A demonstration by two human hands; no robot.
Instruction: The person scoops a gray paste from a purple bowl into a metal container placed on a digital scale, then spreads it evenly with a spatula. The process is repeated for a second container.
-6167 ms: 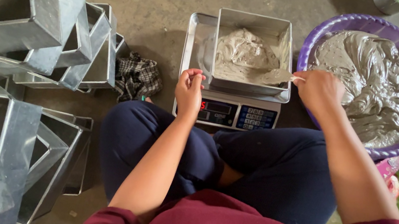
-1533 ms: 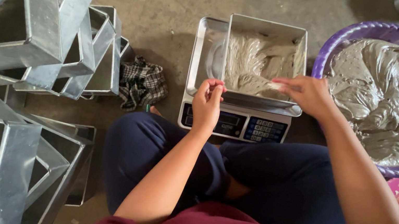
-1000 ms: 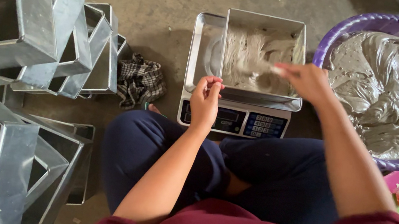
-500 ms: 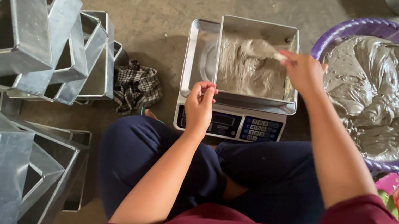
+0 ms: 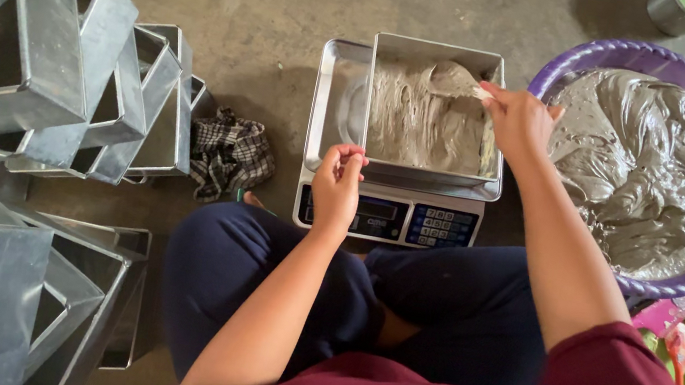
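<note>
- Fingers of your right hand point(image 5: 518, 119) are curled tight around a spoon handle; the spoon bowl point(image 5: 454, 79) sits in the batter at the far right corner of the metal pan point(image 5: 440, 53).
- Your left hand point(image 5: 337, 184) has fingers bent loosely inward, thumb near the fingertips, holding nothing; it hovers at the near edge of the scale tray point(image 5: 336, 101), just above the scale display point(image 5: 380, 216).
- Pan sits on the tray, pushed to the tray's right side, and holds grey batter point(image 5: 411, 126) streaked with ridges.
- Purple basin point(image 5: 652, 60) of the same grey batter stands just right of the scale, beside your right forearm.
- Checked cloth point(image 5: 228, 153) lies on the concrete floor left of the scale.
- Stacked empty metal pans point(image 5: 60, 87) fill the left side, well apart from the scale.
- Your knees in dark trousers are right at the scale front.
</note>
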